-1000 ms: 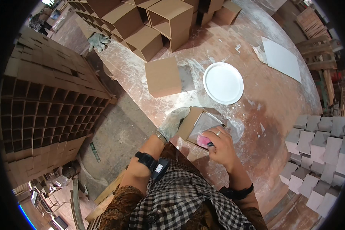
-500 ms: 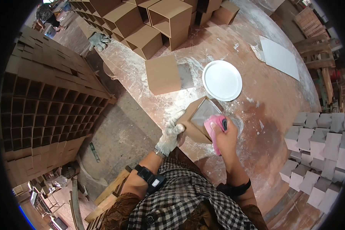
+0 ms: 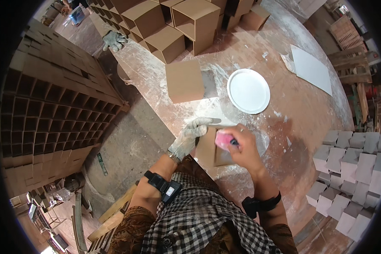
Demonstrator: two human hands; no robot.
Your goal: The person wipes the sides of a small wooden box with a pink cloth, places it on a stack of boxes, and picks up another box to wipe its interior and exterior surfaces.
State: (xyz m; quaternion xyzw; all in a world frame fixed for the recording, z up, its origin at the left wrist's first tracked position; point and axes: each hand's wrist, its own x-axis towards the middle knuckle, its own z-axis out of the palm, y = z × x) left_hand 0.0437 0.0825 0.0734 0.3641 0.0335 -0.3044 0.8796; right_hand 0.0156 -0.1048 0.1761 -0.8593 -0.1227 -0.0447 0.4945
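My left hand (image 3: 189,136), in a pale work glove, grips a small brown cardboard box (image 3: 205,149) by its left side, near the table's front edge. The box's opening is turned up toward the right. In my bare right hand (image 3: 244,147) is a bunched pink cloth (image 3: 224,139) with a dark patch, held at the box's opening; whether it touches the inside wall is hard to see. Beyond the box lies a round white plate-like lid (image 3: 248,91). Another brown box (image 3: 184,81) sits farther off to the left of it.
Stacked open brown boxes (image 3: 194,21) stand at the far side, with a grey glove (image 3: 114,40) beside them. A white sheet (image 3: 311,70) lies far right. White-covered boxes (image 3: 351,161) are piled at right. A tall stack of brown boxes (image 3: 63,101) fills the left.
My right hand with the pink cloth has moved left and over the box's opening. The box has turned and come slightly nearer me, with my left hand still on it.
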